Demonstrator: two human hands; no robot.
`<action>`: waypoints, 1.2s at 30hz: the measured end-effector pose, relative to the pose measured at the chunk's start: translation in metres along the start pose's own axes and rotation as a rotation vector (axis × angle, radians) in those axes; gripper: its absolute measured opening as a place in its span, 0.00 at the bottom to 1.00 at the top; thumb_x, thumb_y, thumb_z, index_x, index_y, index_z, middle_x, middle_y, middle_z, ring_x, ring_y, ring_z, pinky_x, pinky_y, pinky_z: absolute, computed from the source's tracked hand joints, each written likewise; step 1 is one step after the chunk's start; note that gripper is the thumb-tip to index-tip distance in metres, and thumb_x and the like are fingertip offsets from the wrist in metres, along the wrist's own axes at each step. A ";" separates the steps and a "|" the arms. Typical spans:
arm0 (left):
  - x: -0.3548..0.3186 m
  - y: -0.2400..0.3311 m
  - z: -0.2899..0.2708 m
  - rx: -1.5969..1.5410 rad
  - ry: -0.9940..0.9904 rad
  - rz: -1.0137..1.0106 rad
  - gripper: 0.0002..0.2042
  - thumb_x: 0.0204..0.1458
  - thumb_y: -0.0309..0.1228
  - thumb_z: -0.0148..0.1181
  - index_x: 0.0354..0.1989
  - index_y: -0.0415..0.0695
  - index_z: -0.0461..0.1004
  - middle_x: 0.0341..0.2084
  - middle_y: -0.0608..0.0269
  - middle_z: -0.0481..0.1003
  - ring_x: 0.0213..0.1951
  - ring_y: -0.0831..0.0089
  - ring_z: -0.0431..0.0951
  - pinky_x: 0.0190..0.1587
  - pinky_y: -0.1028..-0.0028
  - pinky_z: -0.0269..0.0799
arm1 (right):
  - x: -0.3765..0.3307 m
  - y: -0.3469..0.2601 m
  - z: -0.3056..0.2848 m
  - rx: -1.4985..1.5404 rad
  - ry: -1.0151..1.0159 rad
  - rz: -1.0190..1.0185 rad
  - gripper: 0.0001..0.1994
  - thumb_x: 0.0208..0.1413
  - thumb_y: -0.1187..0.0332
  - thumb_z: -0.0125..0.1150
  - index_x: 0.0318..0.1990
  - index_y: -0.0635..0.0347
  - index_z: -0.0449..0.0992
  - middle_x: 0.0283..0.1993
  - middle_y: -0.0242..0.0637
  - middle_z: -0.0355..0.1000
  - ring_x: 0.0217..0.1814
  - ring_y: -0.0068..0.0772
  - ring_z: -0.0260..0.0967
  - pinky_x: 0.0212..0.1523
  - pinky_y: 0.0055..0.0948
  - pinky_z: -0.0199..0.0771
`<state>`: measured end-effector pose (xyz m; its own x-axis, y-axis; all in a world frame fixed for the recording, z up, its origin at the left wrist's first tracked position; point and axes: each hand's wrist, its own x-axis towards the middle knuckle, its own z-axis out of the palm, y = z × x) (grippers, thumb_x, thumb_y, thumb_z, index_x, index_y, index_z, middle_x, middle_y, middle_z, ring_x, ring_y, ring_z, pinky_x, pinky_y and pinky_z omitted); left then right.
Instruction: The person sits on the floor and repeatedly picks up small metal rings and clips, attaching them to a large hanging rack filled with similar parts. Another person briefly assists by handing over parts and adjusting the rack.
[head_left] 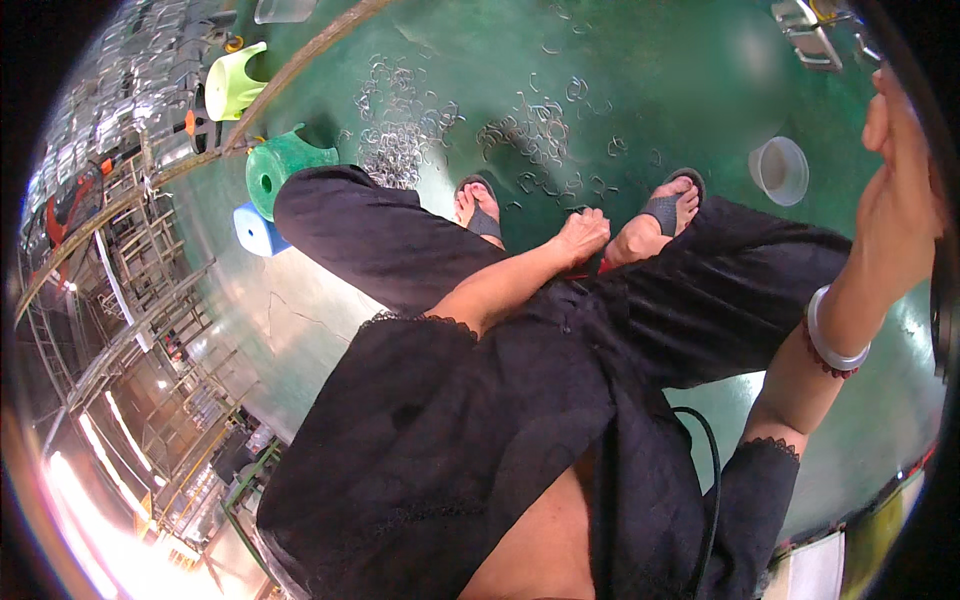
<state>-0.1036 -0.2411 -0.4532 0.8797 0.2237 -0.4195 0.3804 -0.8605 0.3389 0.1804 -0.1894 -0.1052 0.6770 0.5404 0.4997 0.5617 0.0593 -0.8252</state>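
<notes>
My left hand [585, 236] is closed in front of my lap, between my knees. Whatever its fingers hold, if anything, is hidden; a bit of red and something dark show just under it. At the right rim, my right hand [900, 190] is raised close to the camera, with a pale bangle [818, 325] on the forearm. Its fingertips run into the dark edge of the picture, so their grip does not show. Beyond my sandalled feet, many small curved metal pieces [392, 150] are heaped on the green floor, and a looser scatter of metal pieces [540, 130] lies to their right.
A translucent plastic tub [779, 171] stands to the right. On the left are a green plastic stool [285, 168], a blue stool [262, 230] and a lime stool [235, 82]. Metal racks [150, 260] fill the far left. A black cable [712, 450] hangs beside me.
</notes>
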 end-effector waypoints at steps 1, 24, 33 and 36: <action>-0.001 0.001 0.006 0.026 0.008 -0.011 0.07 0.44 0.26 0.54 0.30 0.37 0.73 0.30 0.53 0.71 0.36 0.59 0.75 0.30 0.66 0.75 | -0.001 -0.005 0.001 0.004 -0.003 0.003 0.06 0.51 0.73 0.62 0.37 0.62 0.78 0.22 0.24 0.68 0.21 0.10 0.58 0.21 0.11 0.56; -0.061 -0.026 -0.455 -1.208 0.896 0.424 0.05 0.50 0.27 0.62 0.34 0.42 0.78 0.38 0.63 0.75 0.41 0.78 0.75 0.42 0.78 0.72 | 0.017 -0.085 0.055 0.354 -0.564 0.094 0.02 0.53 0.76 0.58 0.33 0.65 0.74 0.25 0.24 0.64 0.20 0.10 0.58 0.20 0.13 0.55; -0.078 -0.013 -0.455 -0.585 1.297 0.259 0.07 0.48 0.26 0.62 0.35 0.41 0.75 0.36 0.62 0.76 0.37 0.74 0.75 0.39 0.75 0.71 | 0.017 -0.112 0.072 0.110 -0.494 -0.172 0.02 0.49 0.76 0.60 0.30 0.66 0.74 0.24 0.27 0.64 0.20 0.11 0.54 0.20 0.15 0.53; -0.082 -0.012 -0.454 -0.818 1.260 0.313 0.06 0.51 0.25 0.59 0.36 0.39 0.73 0.30 0.62 0.75 0.32 0.75 0.74 0.35 0.74 0.69 | 0.018 -0.117 0.073 0.109 -0.543 -0.220 0.05 0.49 0.76 0.62 0.33 0.66 0.75 0.24 0.28 0.65 0.20 0.12 0.55 0.19 0.15 0.53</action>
<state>-0.0512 -0.0412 -0.0402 0.4535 0.6807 0.5753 -0.1830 -0.5606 0.8076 0.0917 -0.1253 -0.0186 0.1938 0.8561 0.4791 0.5896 0.2887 -0.7543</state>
